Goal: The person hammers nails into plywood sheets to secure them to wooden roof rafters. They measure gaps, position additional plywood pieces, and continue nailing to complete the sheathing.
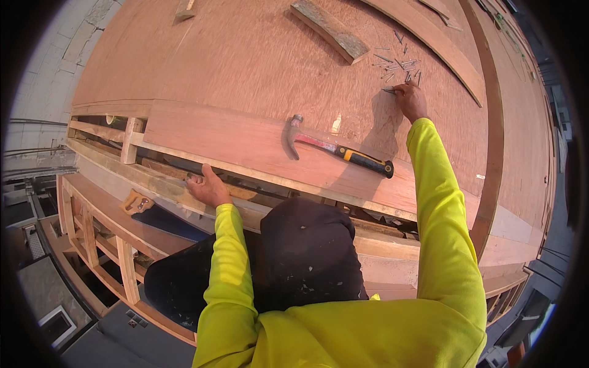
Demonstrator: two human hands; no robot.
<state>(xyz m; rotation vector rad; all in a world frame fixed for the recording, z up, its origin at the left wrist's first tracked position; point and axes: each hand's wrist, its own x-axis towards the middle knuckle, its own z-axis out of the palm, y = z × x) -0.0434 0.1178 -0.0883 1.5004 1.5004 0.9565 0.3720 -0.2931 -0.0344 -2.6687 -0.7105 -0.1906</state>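
The fingers of the right hand (412, 103) were drawn nearly together at the near edge of the scattered nails (392, 66); one nail showed at their tips, but whether it was gripped could not be told. The left hand (210, 186) was half curled beside the edge of the plywood strip (245, 144), over the open framing; what it held, if anything, was unclear. A clumsy pinch could have pricked a fingertip or sent nails rolling, and anything slipping from the left fingers might have dropped into the gap. The hammer (336, 149) lay across the strip between the hands, where a sweeping sleeve could have caught it. Farther out, the saw (162, 218) lay by the knee, easily nudged.
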